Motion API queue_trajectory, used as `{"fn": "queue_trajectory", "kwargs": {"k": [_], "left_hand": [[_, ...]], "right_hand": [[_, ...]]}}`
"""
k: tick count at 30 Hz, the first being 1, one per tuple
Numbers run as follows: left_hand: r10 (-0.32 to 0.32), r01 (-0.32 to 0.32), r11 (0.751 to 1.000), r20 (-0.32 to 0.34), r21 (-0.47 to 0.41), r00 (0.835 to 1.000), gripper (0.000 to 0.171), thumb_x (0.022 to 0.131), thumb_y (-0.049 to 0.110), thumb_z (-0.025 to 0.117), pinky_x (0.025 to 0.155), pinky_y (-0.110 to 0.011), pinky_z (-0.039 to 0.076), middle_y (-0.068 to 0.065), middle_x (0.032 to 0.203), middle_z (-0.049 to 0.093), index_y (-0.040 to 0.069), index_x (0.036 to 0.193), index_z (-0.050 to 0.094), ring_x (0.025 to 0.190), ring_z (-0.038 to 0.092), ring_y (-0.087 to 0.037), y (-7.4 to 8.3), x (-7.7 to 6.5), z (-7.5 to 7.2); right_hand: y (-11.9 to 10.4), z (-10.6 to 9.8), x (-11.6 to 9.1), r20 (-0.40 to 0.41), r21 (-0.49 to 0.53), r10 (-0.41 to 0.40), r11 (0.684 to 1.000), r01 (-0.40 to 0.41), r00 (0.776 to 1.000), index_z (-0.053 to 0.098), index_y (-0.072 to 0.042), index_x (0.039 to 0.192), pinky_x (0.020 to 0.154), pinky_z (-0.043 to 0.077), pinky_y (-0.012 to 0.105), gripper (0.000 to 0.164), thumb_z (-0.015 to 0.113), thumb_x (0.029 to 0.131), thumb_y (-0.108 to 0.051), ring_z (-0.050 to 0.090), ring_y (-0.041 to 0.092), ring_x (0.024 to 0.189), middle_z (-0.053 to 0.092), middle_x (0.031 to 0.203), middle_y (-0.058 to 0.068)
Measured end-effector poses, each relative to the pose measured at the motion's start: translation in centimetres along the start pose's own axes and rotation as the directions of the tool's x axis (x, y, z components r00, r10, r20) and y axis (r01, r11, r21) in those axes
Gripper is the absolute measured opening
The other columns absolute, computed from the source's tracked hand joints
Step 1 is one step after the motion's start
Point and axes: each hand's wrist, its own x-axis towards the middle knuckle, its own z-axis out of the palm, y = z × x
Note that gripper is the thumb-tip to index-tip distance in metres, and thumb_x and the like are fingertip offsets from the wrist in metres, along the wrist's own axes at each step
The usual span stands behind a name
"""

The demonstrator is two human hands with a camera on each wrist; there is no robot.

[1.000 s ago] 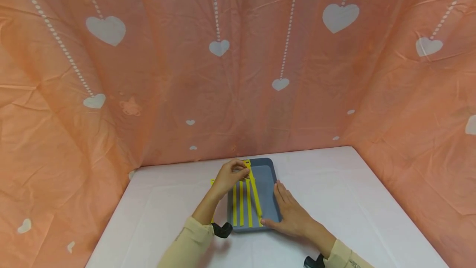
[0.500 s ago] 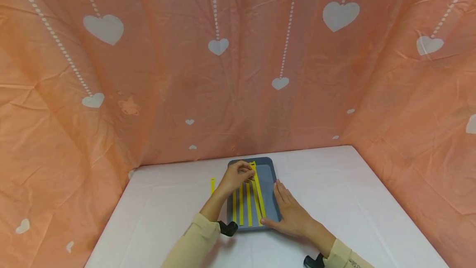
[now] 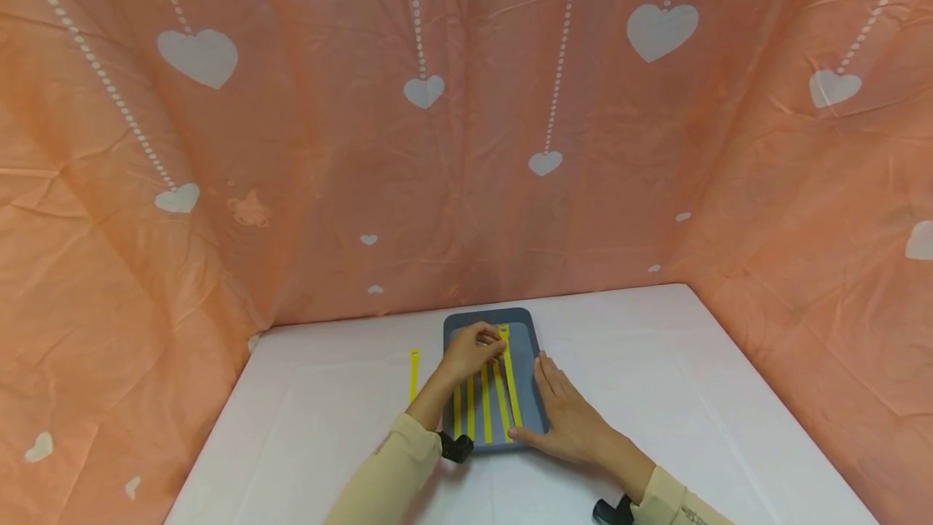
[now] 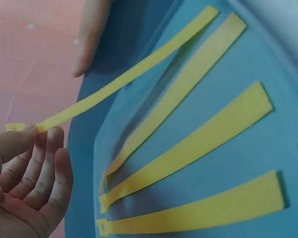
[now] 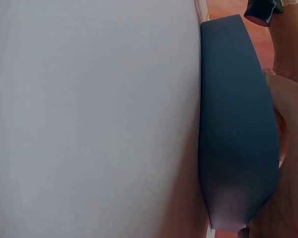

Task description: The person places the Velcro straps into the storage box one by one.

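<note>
My left hand [image 3: 466,355] pinches a yellow hook-and-loop cable tie [image 4: 124,77] just below its slotted head, between thumb and fingers. The tie slants down over the right part of a blue-grey tray [image 3: 528,379], its head end raised above the tray in the left wrist view. Several matching yellow ties [image 4: 193,148] lie side by side on the tray floor, partly behind the left hand in the head view. My right hand [image 3: 572,420] rests against the tray's right side, fingers straight along the rim and thumb at the near right corner.
One more yellow tie [image 3: 414,375] lies on the white table [image 3: 328,420] left of the tray, partly covered by the left arm. A peach curtain [image 3: 466,209] with white hearts hangs behind and at both sides. Each wrist carries a black camera [image 3: 457,448].
My left hand has shifted right and slightly nearer with the tie, bringing it farther right over the tray. More of the tie on the table shows. The right hand stays at the tray's side.
</note>
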Motion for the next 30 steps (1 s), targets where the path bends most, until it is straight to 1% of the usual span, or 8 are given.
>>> {"fn": "queue_trajectory", "kwargs": {"k": [2,7,12,15,21,25,27,30], "left_hand": [[0.000,0.000,1.000,0.001,0.017,1.000,0.019,0.103,0.008,0.074,0.077,-0.044,0.067,-0.020,0.105,0.077,-0.006,0.114,0.069,0.090,0.079,-0.035,-0.2,0.1,0.3],[-0.017,0.017,0.998,-0.001,0.055,1.000,0.018,0.103,0.009,0.074,0.073,-0.037,0.066,-0.016,0.103,0.077,-0.004,0.113,0.069,0.085,0.078,-0.027,-0.5,0.5,0.8],[-0.077,0.078,0.991,-0.012,0.105,0.997,0.014,0.102,0.010,0.075,0.064,-0.026,0.058,-0.011,0.098,0.077,-0.001,0.109,0.071,0.079,0.075,-0.020,-0.5,0.8,0.9],[-0.103,0.103,0.987,-0.010,0.123,0.995,0.014,0.101,0.010,0.076,0.063,-0.024,0.055,-0.010,0.095,0.078,-0.001,0.108,0.071,0.077,0.075,-0.019,-0.4,0.9,0.9],[-0.133,0.131,0.984,0.004,0.117,0.991,0.014,0.100,0.008,0.076,0.065,-0.026,0.059,-0.010,0.091,0.078,-0.002,0.108,0.070,0.076,0.077,-0.021,-0.4,1.3,0.9],[-0.150,0.148,0.983,0.010,0.109,0.989,0.012,0.099,0.005,0.075,0.068,-0.029,0.062,-0.011,0.090,0.078,-0.003,0.106,0.070,0.077,0.078,-0.025,-0.4,1.4,0.8],[-0.155,0.152,0.982,0.010,0.111,0.988,0.011,0.099,0.004,0.075,0.068,-0.031,0.063,-0.013,0.090,0.078,-0.004,0.106,0.070,0.079,0.079,-0.027,-0.4,1.3,0.8],[-0.172,0.169,0.978,0.015,0.120,0.985,0.011,0.100,0.004,0.075,0.068,-0.031,0.063,-0.013,0.089,0.078,-0.004,0.106,0.071,0.079,0.079,-0.027,-0.5,1.4,0.7]], "right_hand": [[0.0,0.0,0.0,0.000,-0.002,-0.001,1.000,0.001,1.000,0.016,0.011,0.167,0.131,0.023,0.056,0.125,0.063,0.093,-0.078,0.016,0.042,0.164,0.010,0.176,0.028],[0.0,0.0,0.0,-0.010,-0.009,-0.004,1.000,0.004,1.000,0.017,0.012,0.166,0.130,0.025,0.056,0.124,0.065,0.093,-0.076,0.017,0.044,0.163,0.012,0.176,0.030],[-0.1,-0.1,0.0,-0.014,-0.003,-0.008,1.000,0.008,1.000,0.017,0.013,0.166,0.130,0.025,0.057,0.124,0.066,0.093,-0.075,0.018,0.044,0.163,0.013,0.175,0.030],[-0.1,-0.1,0.0,-0.015,-0.009,-0.011,1.000,0.010,1.000,0.017,0.013,0.166,0.130,0.025,0.056,0.124,0.065,0.093,-0.076,0.018,0.044,0.163,0.013,0.175,0.030],[0.0,-0.1,0.1,-0.008,-0.004,-0.001,1.000,0.000,1.000,0.016,0.012,0.166,0.131,0.023,0.056,0.124,0.065,0.093,-0.076,0.016,0.043,0.163,0.011,0.176,0.030],[0.0,0.0,0.1,-0.003,0.001,0.002,1.000,-0.002,1.000,0.016,0.012,0.166,0.131,0.023,0.056,0.124,0.065,0.093,-0.076,0.016,0.044,0.163,0.011,0.176,0.029],[0.0,0.1,0.1,-0.004,0.000,0.001,1.000,-0.001,1.000,0.016,0.012,0.166,0.131,0.023,0.056,0.124,0.064,0.093,-0.076,0.016,0.043,0.163,0.011,0.176,0.029],[0.0,0.1,0.1,-0.006,0.000,0.000,1.000,0.000,1.000,0.016,0.012,0.166,0.131,0.024,0.056,0.124,0.064,0.093,-0.077,0.017,0.043,0.163,0.011,0.176,0.029]]}}
